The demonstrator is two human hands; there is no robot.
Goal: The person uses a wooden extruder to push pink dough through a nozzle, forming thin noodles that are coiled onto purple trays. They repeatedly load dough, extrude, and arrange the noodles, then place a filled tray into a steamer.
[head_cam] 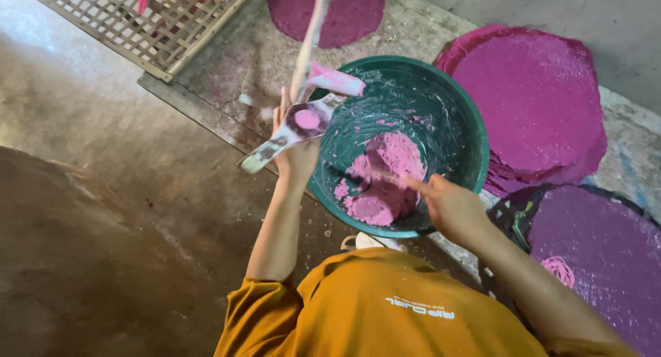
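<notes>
From the head camera, we are looking down at a person in an orange shirt (385,309) crouching over a green basin (441,109) that is sitting on the concrete floor (103,212). The left hand (296,147) is clenching around a paddle-like wooden tool (292,133) smeared with pink, holding it at the basin's left rim; a long pale stick (311,37) is rising from the same grasp toward the top edge of the view, with a pink-coated block (337,79) just beside it. The right hand (451,205) is reaching over the basin's near rim, fingers stretching toward the lump of pink dough (385,174) that is lying on the basin's bottom; it is gripping nothing that we can make out. Round pink sheets (533,102) are lying stacked just beyond the basin's right rim, another purple round (599,254) is resting near the floor's lower right corner, and a bamboo lattice rack (148,16) is lying at the upper left.
</notes>
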